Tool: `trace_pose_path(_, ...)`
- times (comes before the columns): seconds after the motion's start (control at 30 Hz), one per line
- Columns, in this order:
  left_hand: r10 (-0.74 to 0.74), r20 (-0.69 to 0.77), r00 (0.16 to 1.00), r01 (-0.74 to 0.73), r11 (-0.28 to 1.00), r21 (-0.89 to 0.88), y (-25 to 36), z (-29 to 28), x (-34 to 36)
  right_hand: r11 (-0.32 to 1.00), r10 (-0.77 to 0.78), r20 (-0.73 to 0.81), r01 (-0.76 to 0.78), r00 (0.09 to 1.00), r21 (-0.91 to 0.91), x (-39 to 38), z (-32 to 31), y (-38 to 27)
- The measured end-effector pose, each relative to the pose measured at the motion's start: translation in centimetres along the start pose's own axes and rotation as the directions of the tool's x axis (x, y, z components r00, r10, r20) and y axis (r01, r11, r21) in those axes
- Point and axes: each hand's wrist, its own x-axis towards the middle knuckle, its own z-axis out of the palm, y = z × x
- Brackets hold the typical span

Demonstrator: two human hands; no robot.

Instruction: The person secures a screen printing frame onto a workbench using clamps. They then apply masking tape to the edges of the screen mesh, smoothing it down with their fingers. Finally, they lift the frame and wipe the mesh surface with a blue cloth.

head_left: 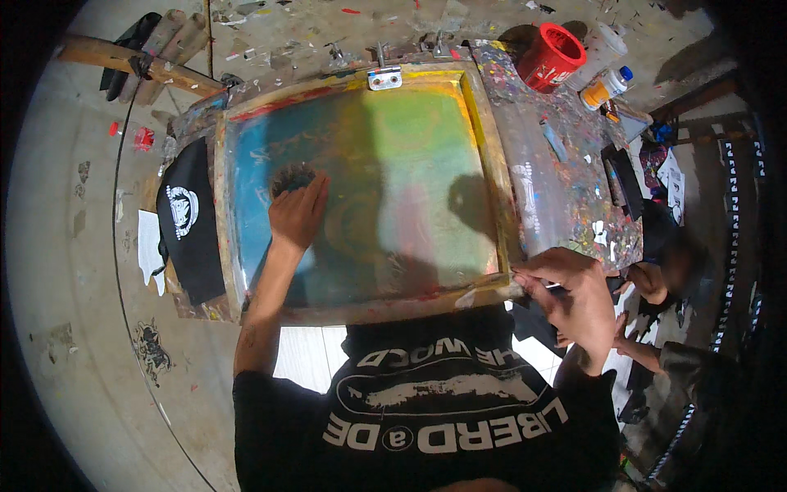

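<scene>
A screen-printing frame [500, 189] with a wooden border lies in front of me, its mesh [344, 213] stained blue, green and yellow. My left hand [297, 211] is on the upper left part of the mesh, its fingers closed over a dark, bunched scrubbing pad [293, 175]. The pad's exact kind is hard to make out. At the frame's near right corner is my right hand [566, 287], thumb and fingers pinched on the wooden edge. A metal hinge clamp [385, 78] grips the frame's far side.
Right of the frame, the paint-spattered table [566, 164] bears a red bucket [551, 59], a cloudy plastic container [602, 49] and a blue-capped bottle [605, 88]. Black printed fabric [190, 221] lies at left. Another person's hand [648, 283] shows at far right.
</scene>
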Motion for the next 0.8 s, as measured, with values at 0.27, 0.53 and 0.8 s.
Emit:
trace_pose_path(0.27, -0.078, 0.319, 0.945, 0.184, 0.929, -0.32, 9.1, -8.0, 1.5, 0.982, -0.177, 0.039, 0.179, 0.984, -0.056, 2.7, 1.0, -3.0)
trace_pose_path(0.53, -0.174, 0.826, 0.536, 0.835, 0.254, -0.488, 15.0, -10.9, 2.6, 0.952, 0.026, 0.051, -0.041, 0.998, 0.303, 2.8, 4.5, 0.3)
trace_pose_path(0.8, -0.147, 0.89, 0.432, 0.899, 0.149, -0.412, 12.7, -10.6, 0.0, 0.764, 0.297, 0.22, -0.37, 0.929, 0.529, -0.8, 7.3, 4.8)
